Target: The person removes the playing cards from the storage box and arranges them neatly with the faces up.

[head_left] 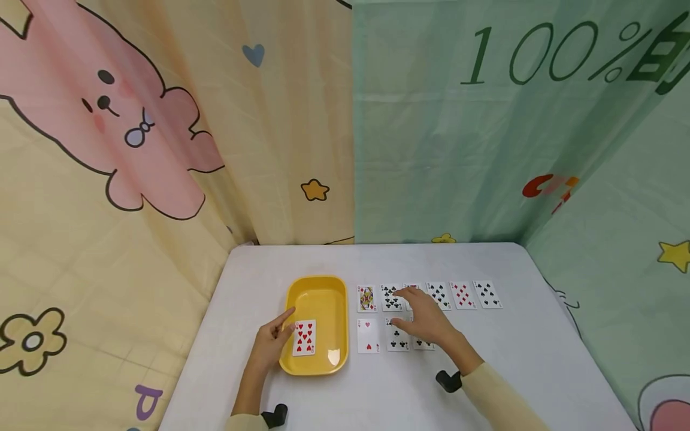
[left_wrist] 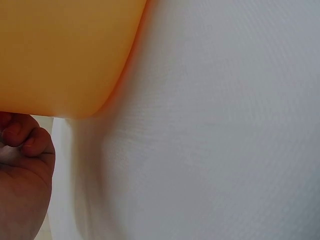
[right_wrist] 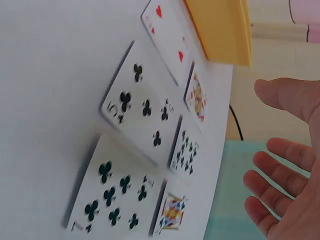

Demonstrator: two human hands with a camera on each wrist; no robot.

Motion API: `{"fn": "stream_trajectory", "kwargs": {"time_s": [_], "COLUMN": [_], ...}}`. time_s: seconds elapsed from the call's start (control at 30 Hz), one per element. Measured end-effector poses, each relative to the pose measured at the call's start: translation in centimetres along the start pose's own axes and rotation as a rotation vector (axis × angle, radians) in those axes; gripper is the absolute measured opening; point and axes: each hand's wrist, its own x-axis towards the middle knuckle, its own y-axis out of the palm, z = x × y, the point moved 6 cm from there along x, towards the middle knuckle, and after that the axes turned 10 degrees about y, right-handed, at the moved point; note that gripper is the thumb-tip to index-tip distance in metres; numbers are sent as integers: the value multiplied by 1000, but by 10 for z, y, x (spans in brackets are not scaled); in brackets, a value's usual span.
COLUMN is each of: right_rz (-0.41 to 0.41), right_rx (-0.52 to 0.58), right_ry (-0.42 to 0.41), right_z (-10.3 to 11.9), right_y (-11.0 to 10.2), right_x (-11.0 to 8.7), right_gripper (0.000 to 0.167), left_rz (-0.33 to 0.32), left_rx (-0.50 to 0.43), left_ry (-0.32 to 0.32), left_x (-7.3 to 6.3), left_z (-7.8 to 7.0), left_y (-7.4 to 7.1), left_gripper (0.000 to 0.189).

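My left hand (head_left: 268, 345) holds the left rim of a yellow tray (head_left: 339, 299), fingers curled at its edge in the left wrist view. Inside the tray lies a face-up hearts card (head_left: 304, 338), close to the thumb. My right hand (head_left: 426, 314) hovers over the cards with its fingers spread and nothing in them. Below it, the near row has a two of hearts (head_left: 368, 336), a five of clubs (right_wrist: 142, 102) and a seven of clubs (right_wrist: 112, 190). Part of this row is hidden by the hand in the head view.
A far row holds several cards, among them a queen (head_left: 366, 299), a diamonds card (head_left: 463, 296) and a spades card (head_left: 488, 294). The white table (head_left: 517, 359) is bordered by printed curtains (head_left: 409, 149) at the back and sides.
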Motion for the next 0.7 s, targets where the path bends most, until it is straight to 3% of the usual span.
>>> {"fn": "stream_trajectory", "kwargs": {"time_s": [0.33,0.7], "right_rz": [58,182], "right_rx": [19,-14], "right_ry": [-46,-182], "right_z": [61,119], "right_y": [21,64], "right_x": [25,36], "right_gripper": [63,72], "left_rz": [3,-2], "left_rx": [-18,-38], "left_ry": [-13,-21], "left_x": [-1,-1], "left_z": [-1,2], "left_y": [-2,-1], "left_gripper": [43,44]}}
